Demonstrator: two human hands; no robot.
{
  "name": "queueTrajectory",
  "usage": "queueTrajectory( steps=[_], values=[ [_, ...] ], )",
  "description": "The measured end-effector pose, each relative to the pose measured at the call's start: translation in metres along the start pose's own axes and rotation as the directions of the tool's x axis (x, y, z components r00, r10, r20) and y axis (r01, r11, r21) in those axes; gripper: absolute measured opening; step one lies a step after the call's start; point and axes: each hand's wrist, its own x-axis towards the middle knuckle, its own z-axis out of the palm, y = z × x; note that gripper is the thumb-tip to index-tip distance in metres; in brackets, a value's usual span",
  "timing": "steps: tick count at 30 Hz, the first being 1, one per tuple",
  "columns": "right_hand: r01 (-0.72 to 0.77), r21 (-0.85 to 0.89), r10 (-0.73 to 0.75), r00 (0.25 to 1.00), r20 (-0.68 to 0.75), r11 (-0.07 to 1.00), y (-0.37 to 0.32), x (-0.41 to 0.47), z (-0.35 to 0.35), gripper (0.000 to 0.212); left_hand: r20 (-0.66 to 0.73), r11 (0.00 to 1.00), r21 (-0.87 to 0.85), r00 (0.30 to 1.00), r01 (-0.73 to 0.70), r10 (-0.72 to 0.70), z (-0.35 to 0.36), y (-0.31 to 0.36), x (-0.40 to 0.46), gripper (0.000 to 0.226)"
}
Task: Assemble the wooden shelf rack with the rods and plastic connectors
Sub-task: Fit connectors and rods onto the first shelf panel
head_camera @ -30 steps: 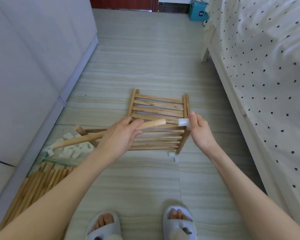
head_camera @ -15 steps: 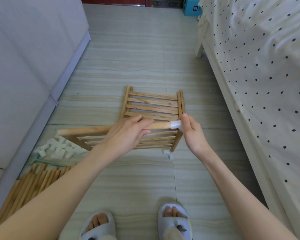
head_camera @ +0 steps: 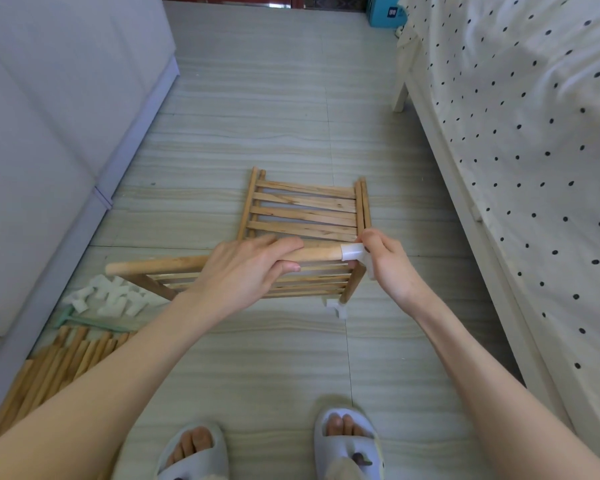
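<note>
Loose white plastic connectors (head_camera: 110, 296) sit piled at 9 o'clock by the grey cabinet (head_camera: 49, 140), spare rods (head_camera: 56, 365) bundled at 8 o'clock, polka-dot bed (head_camera: 520, 140) along 3 o'clock. The slatted shelf panels (head_camera: 305, 211) lie mid-floor. Left hand (head_camera: 246, 271) is curled around the rod (head_camera: 160, 264), hiding its middle; right hand (head_camera: 390, 263) pinches the clear connector (head_camera: 352, 252) on the panel's corner. Compared to a second ago, the rod is level now and its tip sits inside the connector instead of short of it.

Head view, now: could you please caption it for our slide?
Left hand pushes a round wooden rod into the translucent plastic connector pinched by the right hand.
</note>
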Motion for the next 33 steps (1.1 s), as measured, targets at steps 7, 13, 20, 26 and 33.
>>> queueTrajectory(
  steps=[7, 13, 20, 26, 33],
  values=[
    [-0.045, 0.043, 0.048, 0.998, -0.051, 0.998, 0.005, 0.005, 0.002, 0.023, 0.051, 1.000, -0.021, 0.999, -0.012, 0.013, 0.005, -0.002, 0.010, 0.066],
    [0.067, 0.044, -0.064, 0.995, -0.077, 0.997, 0.009, 0.009, 0.004, 0.030, 0.178, 0.986, -0.165, 0.983, -0.012, 0.041, 0.005, -0.004, 0.035, 0.036],
    [0.013, 0.015, -0.012, 0.999, -0.041, 1.000, -0.001, 0.025, 0.005, 0.035, 0.117, 0.994, -0.110, 0.993, -0.006, 0.019, 0.007, -0.014, 0.044, 0.030],
    [-0.093, 0.045, 0.096, 0.993, -0.072, 0.995, -0.006, 0.036, -0.015, 0.028, 0.100, 0.995, 0.096, 0.995, 0.020, -0.029, -0.003, -0.048, 0.030, 0.032],
    [-0.093, -0.069, 0.071, 0.961, -0.268, 0.993, -0.003, 0.050, -0.038, 0.042, 0.064, 0.935, 0.103, 0.935, 0.340, -0.348, -0.026, -0.109, -0.018, 0.017]
  ],
)
